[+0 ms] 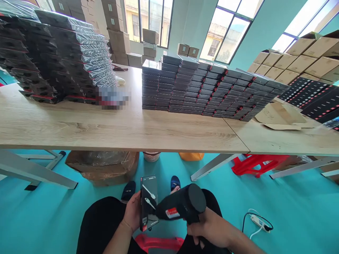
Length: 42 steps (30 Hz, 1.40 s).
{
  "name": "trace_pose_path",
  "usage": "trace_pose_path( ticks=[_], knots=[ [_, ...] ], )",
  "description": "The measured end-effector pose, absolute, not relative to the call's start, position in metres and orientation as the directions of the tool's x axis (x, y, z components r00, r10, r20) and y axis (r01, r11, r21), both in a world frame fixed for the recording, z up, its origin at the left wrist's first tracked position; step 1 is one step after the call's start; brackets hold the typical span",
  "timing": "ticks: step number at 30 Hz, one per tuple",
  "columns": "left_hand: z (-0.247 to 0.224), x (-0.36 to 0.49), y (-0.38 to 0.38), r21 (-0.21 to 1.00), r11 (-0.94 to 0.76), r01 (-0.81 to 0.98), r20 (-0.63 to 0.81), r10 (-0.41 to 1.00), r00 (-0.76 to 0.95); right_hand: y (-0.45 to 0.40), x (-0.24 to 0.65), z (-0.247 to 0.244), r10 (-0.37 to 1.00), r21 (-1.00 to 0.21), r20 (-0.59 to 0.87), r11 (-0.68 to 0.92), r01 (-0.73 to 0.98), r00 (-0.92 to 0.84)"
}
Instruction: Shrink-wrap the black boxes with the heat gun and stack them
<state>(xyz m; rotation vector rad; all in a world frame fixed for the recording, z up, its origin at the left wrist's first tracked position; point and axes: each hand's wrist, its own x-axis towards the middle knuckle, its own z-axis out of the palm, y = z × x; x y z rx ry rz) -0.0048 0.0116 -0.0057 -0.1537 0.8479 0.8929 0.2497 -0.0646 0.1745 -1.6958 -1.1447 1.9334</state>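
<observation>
Hands: left gripping the dark cable box, right gripping the black heat gun, nozzle at the box, both below tabletop edge, over the lap.

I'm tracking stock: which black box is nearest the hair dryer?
The cable box in the left hand, close to the hair dryer; the other black boxes are stacked on the table.

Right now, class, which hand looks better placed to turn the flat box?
Likely the left hand: it holds the flat box by its side, while the right hand grips the black blower-like tool.
</observation>
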Motion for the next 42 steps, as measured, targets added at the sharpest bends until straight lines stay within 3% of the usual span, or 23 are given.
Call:
trace_pose_path(
  ticks=[3,7,13,16,20,24,28,33,36,39,42],
  knots=[
    [-0.007,-0.005,0.012,0.252,0.626,-0.737,-0.684,0.655,0.322,-0.071,0.247,0.176,0.717,-0.735,-0.676,-0.638,0.23,-0.171],
    [-0.005,-0.006,0.014,0.319,0.556,-0.768,-0.667,0.707,0.235,-0.08,0.241,0.176,0.645,-0.696,-0.713,-0.697,0.172,-0.274],
    [-0.012,-0.014,0.018,0.227,0.556,-0.8,-0.652,0.697,0.299,-0.09,0.231,0.161,0.702,-0.716,-0.697,-0.694,0.079,-0.146],
    [-0.014,-0.018,0.019,0.236,0.486,-0.841,-0.611,0.747,0.26,-0.097,0.227,0.153,0.659,-0.681,-0.723,-0.731,0.048,-0.207],
    [-0.013,-0.02,0.018,0.217,0.49,-0.844,-0.575,0.763,0.295,-0.101,0.227,0.146,0.627,-0.633,-0.772,-0.774,0.029,-0.099],
    [-0.017,-0.022,0.017,0.221,0.486,-0.846,-0.546,0.78,0.305,-0.103,0.229,0.149,0.647,-0.662,-0.735,-0.749,0.011,-0.202],
    [-0.02,-0.019,0.016,0.238,0.469,-0.851,-0.587,0.767,0.259,-0.091,0.228,0.156,0.699,-0.706,-0.708,-0.706,0.065,-0.096],
    [0.0,-0.005,0.01,0.329,0.644,-0.691,-0.715,0.648,0.262,-0.058,0.22,0.171,0.838,-0.847,-0.529,-0.532,0.012,-0.138],
    [0.014,0.001,0.008,0.348,0.677,-0.649,-0.72,0.636,0.277,-0.05,0.218,0.185,0.831,-0.864,-0.504,-0.484,0.141,-0.238],
    [0.02,0.0,0.008,0.303,0.698,-0.648,-0.723,0.612,0.321,-0.051,0.22,0.197,0.701,-0.813,-0.581,-0.479,0.33,-0.414],
    [0.019,-0.001,0.008,0.282,0.708,-0.647,-0.738,0.591,0.326,-0.047,0.22,0.199,0.719,-0.819,-0.573,-0.477,0.32,-0.395]
  ],
)
